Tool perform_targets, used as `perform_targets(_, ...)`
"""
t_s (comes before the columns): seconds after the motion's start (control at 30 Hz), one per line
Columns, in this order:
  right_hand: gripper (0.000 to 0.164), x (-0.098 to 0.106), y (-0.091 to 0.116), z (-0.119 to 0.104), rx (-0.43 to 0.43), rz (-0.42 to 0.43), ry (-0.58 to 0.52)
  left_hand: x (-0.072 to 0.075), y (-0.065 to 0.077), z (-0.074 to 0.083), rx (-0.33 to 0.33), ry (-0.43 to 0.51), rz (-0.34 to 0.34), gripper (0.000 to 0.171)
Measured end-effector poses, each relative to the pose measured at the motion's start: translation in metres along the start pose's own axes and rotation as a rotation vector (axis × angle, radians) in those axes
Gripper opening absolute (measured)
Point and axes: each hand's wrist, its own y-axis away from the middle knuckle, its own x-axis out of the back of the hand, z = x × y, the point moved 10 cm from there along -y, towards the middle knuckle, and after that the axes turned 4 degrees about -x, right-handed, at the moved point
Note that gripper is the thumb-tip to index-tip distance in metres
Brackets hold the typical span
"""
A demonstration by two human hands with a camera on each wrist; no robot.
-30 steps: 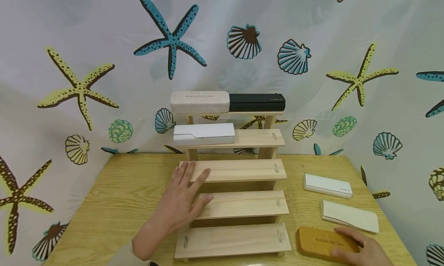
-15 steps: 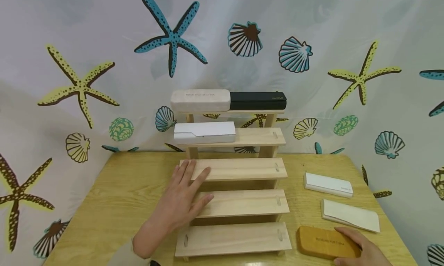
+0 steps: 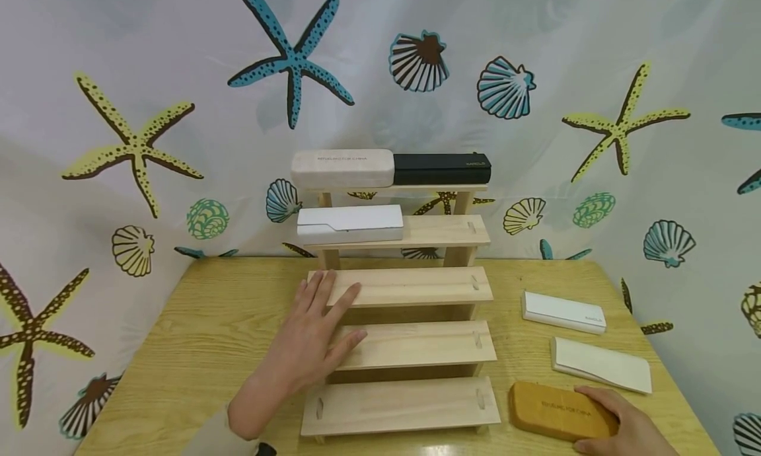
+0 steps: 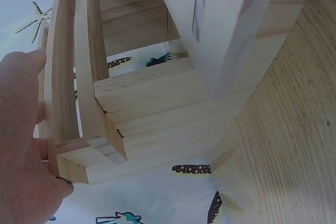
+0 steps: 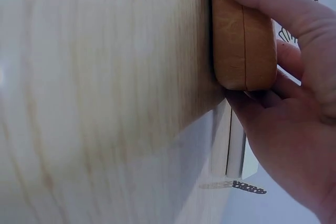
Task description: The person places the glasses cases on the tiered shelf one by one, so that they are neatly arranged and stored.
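Head view, read as a clock face: a five-shelf stepped rack of pale wood runs from the centre down to six o'clock on a wooden tabletop, before a cloth printed with starfish and shells. The left hand, toward seven o'clock, rests spread at the rack's left end, fingers straight over the third shelf from the top, thumb apart over the shelf below. Between four and five o'clock, a mustard case with dark lettering lies on the tabletop; the right hand pinches its right end between thumb and fingers. Beyond it, toward four o'clock, lie a cream case and a small white case. On the top shelf, an off-white case at eleven o'clock touches a black case at two; a larger white case sits just below them.

Left wrist view: the left hand, at nine o'clock, touches the rack's wooden edges; some fingertips are hidden.

Right wrist view: the mustard case stands toward two o'clock, the right hand's thumb across one side, fingers behind and below.
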Motion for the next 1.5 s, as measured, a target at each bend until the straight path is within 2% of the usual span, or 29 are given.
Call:
perform_targets(0.2, 0.097, 0.003, -0.001, -0.002, -0.008, 0.011, 0.025, 0.002, 0.0, 0.001, -0.016, -0.008, 0.027, 0.072)
perform_targets(0.33, 0.095, 0.006, -0.003, -0.006, 0.004, 0.023, 0.051, 0.002, 0.0, 0.0, -0.008, -0.005, 0.017, 0.072)
perform_targets(0.47, 0.091, 0.01, -0.006, -0.013, 0.032, 0.029, 0.093, 0.001, 0.0, 0.0, 0.0, -0.002, 0.001, 0.073)
perform_targets(0.63, 0.091, 0.017, -0.007, -0.025, 0.046, 0.038, 0.121, 0.002, 0.0, 0.002, -0.02, -0.011, 0.032, 0.071)
perform_targets(0.73, 0.092, 0.025, -0.007, -0.037, 0.073, 0.092, 0.138, 0.002, 0.0, 0.002, -0.026, -0.009, 0.039, 0.071)
perform_targets(0.87, 0.088, 0.039, -0.005, -0.058, 0.161, 0.178, 0.144, 0.001, 0.0, 0.0, -0.017, -0.001, 0.025, 0.072)
perform_targets(1.1, 0.086, 0.059, -0.006, -0.077, 0.201, 0.192, 0.109, 0.001, -0.001, 0.0, -0.013, -0.008, 0.016, 0.072)
perform_targets(1.37, 0.09, 0.088, -0.007, -0.1, 0.237, 0.237, 0.1, 0.002, 0.0, 0.0, -0.016, -0.01, 0.018, 0.072)
perform_targets(1.5, 0.087, 0.104, -0.005, -0.114, 0.269, 0.269, 0.084, 0.001, 0.0, 0.0, -0.013, -0.012, 0.009, 0.072)
